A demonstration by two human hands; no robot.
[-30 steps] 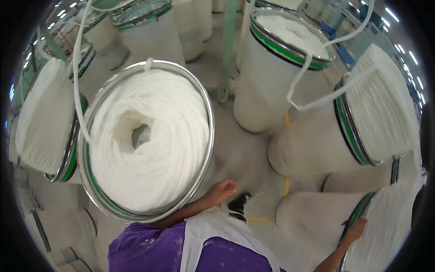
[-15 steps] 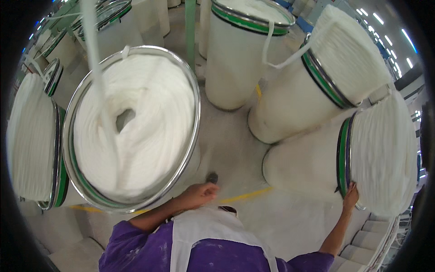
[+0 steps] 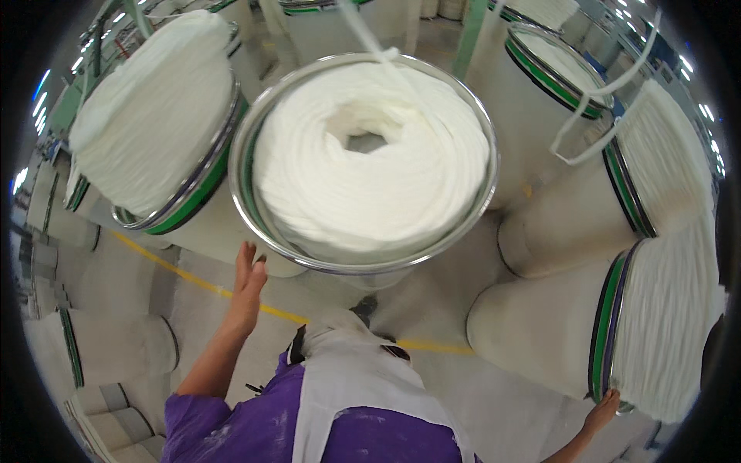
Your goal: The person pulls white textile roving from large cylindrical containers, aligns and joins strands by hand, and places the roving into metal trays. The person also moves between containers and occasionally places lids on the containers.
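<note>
My right hand is closed on the metal rim at the near side of a tall cream sliver can. Thick white coiled sliver bulges above that can's green-and-black band. Out to the left, my left hand is raised with its fingers apart, holding nothing. It is just below the rim of the middle sliver can, close to the can on its left; I cannot tell whether it touches either. Inside the middle can lies a ring of white sliver with a hole at its centre, and one strand rises from it.
A full sliver can stands at the left, overflowing with sliver. Two more cans stand at the right, with a loose strand hanging between them. A yellow line crosses the floor. Several cans are at lower left.
The view has turned left, so the cans appear farther right. My left hand has moved from before my body out to the left, its fingers spreading. My right hand stays on the rim.
</note>
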